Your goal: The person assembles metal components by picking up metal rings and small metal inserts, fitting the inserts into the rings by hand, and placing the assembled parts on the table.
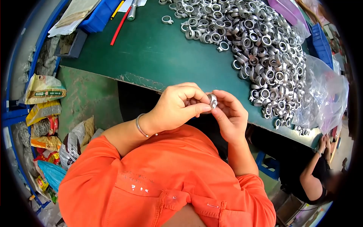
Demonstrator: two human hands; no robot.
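Head view shows, at the centre of the frame, the left hand (pixel 177 103) and the right hand (pixel 231 116) pinching one metal ring (pixel 213 101). Many similar rings (pixel 261 49) lie heaped at the upper right; whether any is already worked, I cannot tell. Printing on a sack (pixel 44 89), at left, is too small to read.

Sm. silvery metal ring (pixel 213 101), partly hidden, btwn L hand (pixel 178 103) & R hand (pixel 231 115).

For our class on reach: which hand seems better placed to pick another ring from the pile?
Probably the right hand: it is nearer the pile of metal rings. Both it and the left hand touch the held ring.
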